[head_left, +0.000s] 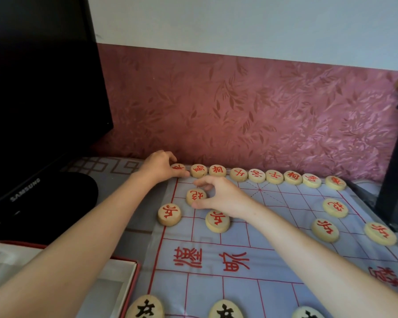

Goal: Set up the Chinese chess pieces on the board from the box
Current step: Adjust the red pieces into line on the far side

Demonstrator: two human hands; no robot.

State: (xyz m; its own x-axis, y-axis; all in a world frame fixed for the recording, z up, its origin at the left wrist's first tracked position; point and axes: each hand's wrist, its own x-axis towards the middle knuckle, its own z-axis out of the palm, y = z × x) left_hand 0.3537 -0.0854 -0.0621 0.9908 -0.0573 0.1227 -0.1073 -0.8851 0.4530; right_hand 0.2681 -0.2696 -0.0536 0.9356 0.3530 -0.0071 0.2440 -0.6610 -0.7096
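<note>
A plastic Chinese chess board [251,267] with red lines lies on the table. Round wooden pieces with red characters line its far edge [239,174]. My left hand [159,167] pinches the far-left corner piece [177,168] of that row. My right hand [221,196] hovers with thumb and fingers spread around a red cannon piece [195,196], touching its edge. Red soldier pieces [169,214] [217,221] sit just below it. Another cannon [335,207] and two soldiers [325,230] lie on the right. Black-character pieces [145,307] show at the near edge.
The white box with a red rim [115,288] sits at the near left beside the board. A black monitor [39,88] stands at the left on its base [78,189]. A patterned wall runs close behind the far row. A dark post [395,168] stands at the right.
</note>
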